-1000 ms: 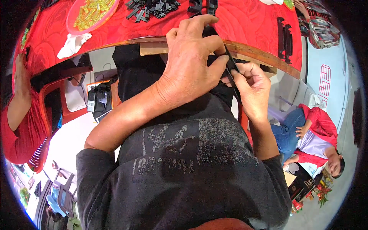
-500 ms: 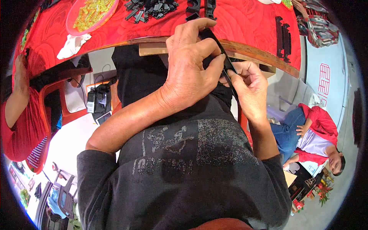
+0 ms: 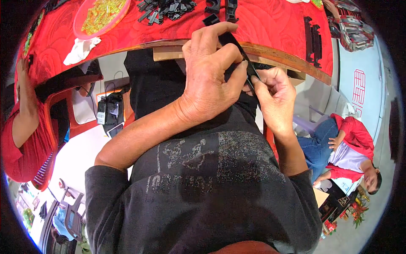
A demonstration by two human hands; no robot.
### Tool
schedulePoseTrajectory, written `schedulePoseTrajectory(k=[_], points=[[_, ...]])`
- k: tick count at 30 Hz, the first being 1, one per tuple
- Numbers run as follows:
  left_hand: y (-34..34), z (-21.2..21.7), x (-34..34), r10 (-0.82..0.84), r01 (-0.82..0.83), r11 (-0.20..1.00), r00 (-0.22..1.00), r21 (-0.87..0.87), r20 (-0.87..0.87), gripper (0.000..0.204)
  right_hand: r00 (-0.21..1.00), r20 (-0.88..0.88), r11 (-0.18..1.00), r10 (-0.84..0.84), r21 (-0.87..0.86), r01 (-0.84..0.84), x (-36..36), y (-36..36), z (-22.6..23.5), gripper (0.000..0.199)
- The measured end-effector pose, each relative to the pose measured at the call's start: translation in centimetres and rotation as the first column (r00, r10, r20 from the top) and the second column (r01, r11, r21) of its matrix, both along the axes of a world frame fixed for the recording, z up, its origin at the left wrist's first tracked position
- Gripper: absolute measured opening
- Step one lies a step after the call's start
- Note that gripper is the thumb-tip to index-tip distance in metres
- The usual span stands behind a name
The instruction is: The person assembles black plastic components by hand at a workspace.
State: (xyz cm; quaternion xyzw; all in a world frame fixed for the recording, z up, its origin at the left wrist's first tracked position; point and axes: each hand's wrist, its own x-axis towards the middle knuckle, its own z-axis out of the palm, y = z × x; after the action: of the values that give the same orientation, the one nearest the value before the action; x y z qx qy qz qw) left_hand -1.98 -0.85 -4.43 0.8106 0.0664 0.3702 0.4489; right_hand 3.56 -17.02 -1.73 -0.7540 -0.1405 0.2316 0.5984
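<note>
You are holding a slim black strip between both hands, its length slanting down past the near edge of the red-covered tabletop. Your left hand is curling half-closed over the strip's upper stretch, thumb and fingers gripping it from the left, while your right hand is pinching the lower part between thumb and bent fingers.

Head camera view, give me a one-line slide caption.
Left hand and right hand hold a long black strip at a red-covered table.
</note>
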Motion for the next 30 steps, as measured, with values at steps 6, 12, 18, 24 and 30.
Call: schedulePoseTrajectory(k=[6,12,18,24,30], points=[[0.1,0.2,0.3,0.002,-0.002,1.0,1.0,0.017,-0.014,0.015,1.0,-0.017,1.0,-0.014,-0.011,0.014,0.0,0.0,0.0,0.005],[0.4,0.5,0.7,0.019,-0.018,0.999,0.999,0.044,-0.038,0.018,0.999,-0.03,1.0,-0.02,0.022,0.021,0.0,0.1,0.3,0.005],[0.3,0.4,0.5,0.016,-0.012,0.998,0.997,0.055,-0.078,0.026,0.999,0.004,0.999,-0.037,0.004,0.037,0.2,-0.2,-0.2,0.006],[-0.3,0.7,0.1,0.074,-0.078,0.996,0.994,-0.049,-0.074,0.063,0.998,0.023,0.998,-0.064,0.012,0.064,0.3,0.1,0.2,0.005],[-1.1,0.3,0.4,-0.038,0.002,0.957,0.992,-0.289,-0.118,0.067,0.997,0.031,0.995,-0.077,0.058,0.075,0.3,0.6,0.2,0.004]])
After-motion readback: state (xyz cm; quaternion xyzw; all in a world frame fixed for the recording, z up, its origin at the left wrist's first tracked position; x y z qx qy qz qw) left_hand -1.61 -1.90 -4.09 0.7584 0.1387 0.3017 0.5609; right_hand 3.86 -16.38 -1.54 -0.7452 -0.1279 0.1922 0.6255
